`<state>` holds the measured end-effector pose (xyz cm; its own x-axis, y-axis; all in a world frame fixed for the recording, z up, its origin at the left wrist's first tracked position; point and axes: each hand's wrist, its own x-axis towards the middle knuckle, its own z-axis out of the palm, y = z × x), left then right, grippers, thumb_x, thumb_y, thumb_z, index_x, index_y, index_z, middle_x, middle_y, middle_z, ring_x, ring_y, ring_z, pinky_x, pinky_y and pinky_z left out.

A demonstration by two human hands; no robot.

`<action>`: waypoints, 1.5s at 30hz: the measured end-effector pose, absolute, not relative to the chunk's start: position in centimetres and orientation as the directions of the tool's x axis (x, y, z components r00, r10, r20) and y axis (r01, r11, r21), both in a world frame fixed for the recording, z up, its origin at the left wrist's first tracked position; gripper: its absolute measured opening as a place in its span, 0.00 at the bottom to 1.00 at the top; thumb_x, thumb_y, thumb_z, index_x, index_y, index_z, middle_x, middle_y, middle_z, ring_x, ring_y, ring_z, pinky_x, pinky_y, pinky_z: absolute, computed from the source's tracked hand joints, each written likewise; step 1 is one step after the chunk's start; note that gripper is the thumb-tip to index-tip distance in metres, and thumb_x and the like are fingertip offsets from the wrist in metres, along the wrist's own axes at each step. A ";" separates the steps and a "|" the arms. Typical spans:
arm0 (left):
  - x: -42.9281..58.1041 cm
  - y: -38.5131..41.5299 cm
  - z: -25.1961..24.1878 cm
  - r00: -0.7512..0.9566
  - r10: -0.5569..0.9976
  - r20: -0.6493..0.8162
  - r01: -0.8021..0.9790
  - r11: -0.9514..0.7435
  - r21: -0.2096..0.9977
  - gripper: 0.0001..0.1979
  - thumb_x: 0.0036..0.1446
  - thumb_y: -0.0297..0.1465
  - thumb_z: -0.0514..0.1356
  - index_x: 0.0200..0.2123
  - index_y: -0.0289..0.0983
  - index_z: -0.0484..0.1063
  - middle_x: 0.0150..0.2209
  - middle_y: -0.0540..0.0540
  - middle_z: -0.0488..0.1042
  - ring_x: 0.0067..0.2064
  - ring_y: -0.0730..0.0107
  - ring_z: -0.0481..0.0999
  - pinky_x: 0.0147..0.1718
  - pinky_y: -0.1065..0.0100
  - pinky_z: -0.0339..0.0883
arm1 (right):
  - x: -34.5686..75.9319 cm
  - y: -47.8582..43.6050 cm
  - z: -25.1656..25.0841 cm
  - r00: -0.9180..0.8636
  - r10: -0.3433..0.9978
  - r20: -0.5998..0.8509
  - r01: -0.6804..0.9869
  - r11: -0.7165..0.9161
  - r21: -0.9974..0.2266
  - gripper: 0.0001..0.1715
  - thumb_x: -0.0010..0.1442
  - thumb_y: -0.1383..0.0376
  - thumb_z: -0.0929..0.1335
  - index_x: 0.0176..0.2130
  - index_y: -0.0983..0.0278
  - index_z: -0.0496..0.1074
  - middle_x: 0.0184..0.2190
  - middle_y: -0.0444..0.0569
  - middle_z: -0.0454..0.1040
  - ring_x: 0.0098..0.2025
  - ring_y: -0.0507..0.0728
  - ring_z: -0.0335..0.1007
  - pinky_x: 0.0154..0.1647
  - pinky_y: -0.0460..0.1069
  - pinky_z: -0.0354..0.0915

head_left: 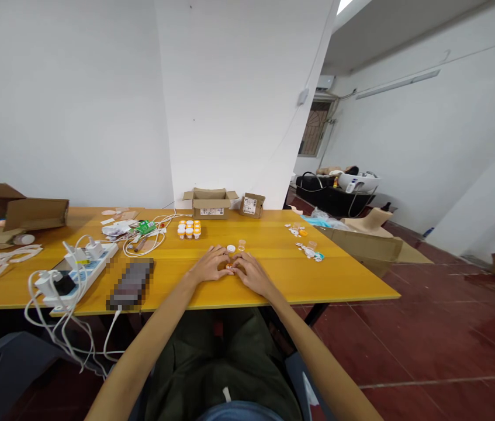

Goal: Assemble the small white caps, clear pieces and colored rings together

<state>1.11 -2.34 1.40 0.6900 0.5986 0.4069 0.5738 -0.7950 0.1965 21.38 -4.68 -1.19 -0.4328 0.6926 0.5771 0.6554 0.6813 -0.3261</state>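
Observation:
My left hand (210, 265) and my right hand (252, 271) rest together on the yellow table (352, 275), fingertips meeting around a small orange and white piece (229, 267) that is mostly hidden. Both hands are curled in a pinch on it. Just beyond the fingers lie a white cap (231, 248) and a small clear cup (241, 244). Further back stands a cluster of several small orange-capped vials (189, 228).
A white power strip with chargers and cables (81, 264) and a phone (131, 283) lie at the left. Cardboard boxes (211, 203) stand at the back edge, loose caps (307, 248) at the right. A chair (8, 365) stands at lower left.

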 end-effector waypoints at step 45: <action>1.3 -2.3 1.4 0.709 0.567 0.420 0.567 -0.812 0.138 0.12 0.64 0.41 0.59 0.40 0.40 0.77 0.43 0.43 0.76 0.48 0.58 0.70 0.52 0.57 0.61 | 21.2 -2.8 -2.6 -0.280 0.815 0.506 0.487 0.575 -0.657 0.05 0.55 0.67 0.71 0.28 0.60 0.77 0.44 0.50 0.77 0.49 0.59 0.73 0.54 0.54 0.66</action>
<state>1.31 -2.26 1.40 0.7090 0.5668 0.4197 0.5675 -0.8118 0.1378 21.20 -2.79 -2.58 -0.2804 0.8155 0.5064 0.4866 0.5755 -0.6573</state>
